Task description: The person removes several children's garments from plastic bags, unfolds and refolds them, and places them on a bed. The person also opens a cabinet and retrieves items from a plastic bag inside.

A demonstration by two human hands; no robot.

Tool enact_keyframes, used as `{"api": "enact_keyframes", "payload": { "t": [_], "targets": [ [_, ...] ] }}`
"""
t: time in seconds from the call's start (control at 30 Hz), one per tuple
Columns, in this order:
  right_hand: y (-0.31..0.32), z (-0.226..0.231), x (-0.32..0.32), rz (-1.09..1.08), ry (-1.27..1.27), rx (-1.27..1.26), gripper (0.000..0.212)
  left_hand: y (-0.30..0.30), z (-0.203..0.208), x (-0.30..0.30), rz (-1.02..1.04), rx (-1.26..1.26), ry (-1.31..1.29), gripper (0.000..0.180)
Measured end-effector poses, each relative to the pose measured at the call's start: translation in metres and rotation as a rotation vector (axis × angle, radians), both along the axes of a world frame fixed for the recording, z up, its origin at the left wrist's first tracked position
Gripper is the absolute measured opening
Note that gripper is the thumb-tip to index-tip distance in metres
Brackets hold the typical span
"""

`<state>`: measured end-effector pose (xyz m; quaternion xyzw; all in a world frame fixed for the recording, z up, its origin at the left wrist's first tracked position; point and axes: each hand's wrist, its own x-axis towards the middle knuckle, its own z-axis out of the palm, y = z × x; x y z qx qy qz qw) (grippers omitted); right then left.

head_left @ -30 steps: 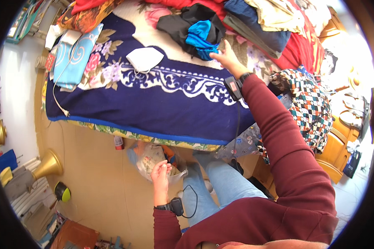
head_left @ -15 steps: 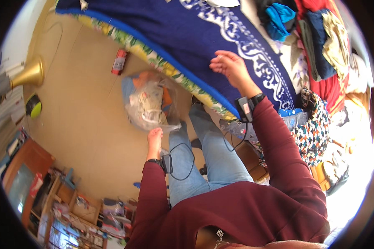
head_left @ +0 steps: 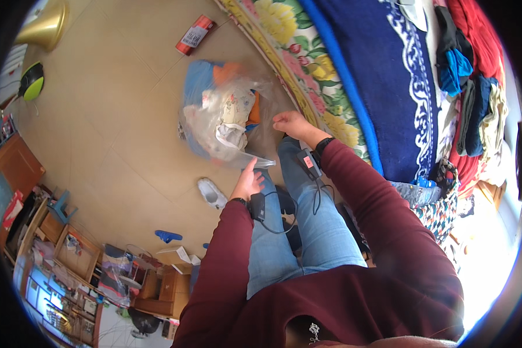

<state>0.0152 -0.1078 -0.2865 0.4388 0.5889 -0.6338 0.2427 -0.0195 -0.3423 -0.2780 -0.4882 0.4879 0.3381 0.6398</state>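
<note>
A clear plastic bag (head_left: 206, 136) with cloth items in blue, orange and patterned white rests on the floor in front of my legs. My right hand (head_left: 293, 124) is closed at the bag's right rim, its fingertips pinching the thin film. Just below the bag's near corner is my left hand (head_left: 249, 184), fingers apart and thumb up, close to the plastic edge. Inside the bag, a pale patterned cloth (head_left: 235, 110) lies uppermost.
The bed (head_left: 383, 87), with a dark blue cover and floral side, stands at right, with folded clothes (head_left: 475, 116) along its far side. A red packet (head_left: 195, 35) lies beyond the bag, a grey slipper (head_left: 211, 193) nearer me. Wooden furniture (head_left: 162, 293) stands lower left.
My right hand has come down from above the bed to the bag's rim. My left hand has opened from its pinch at the bag's corner. The view has swung left.
</note>
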Motion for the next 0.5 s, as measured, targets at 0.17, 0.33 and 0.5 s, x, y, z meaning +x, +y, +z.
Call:
{"api": "enact_keyframes", "payload": {
  "t": [0.17, 0.33, 0.5],
  "targets": [
    [-0.015, -0.027, -0.009, 0.108, -0.025, 0.034, 0.038, 0.008, -0.031, -0.004, 0.323, -0.033, 0.151, 0.076],
    [-0.026, -0.035, -0.011, 0.115, 0.022, 0.051, 0.038, -0.008, -0.013, -0.028, 0.831, 0.181, 0.267, 0.035],
    [-0.027, -0.031, -0.023, 0.180, -0.062, 0.140, 0.045, -0.049, 0.055, -0.052, 0.749, 0.506, 0.271, 0.027]
  ]
}}
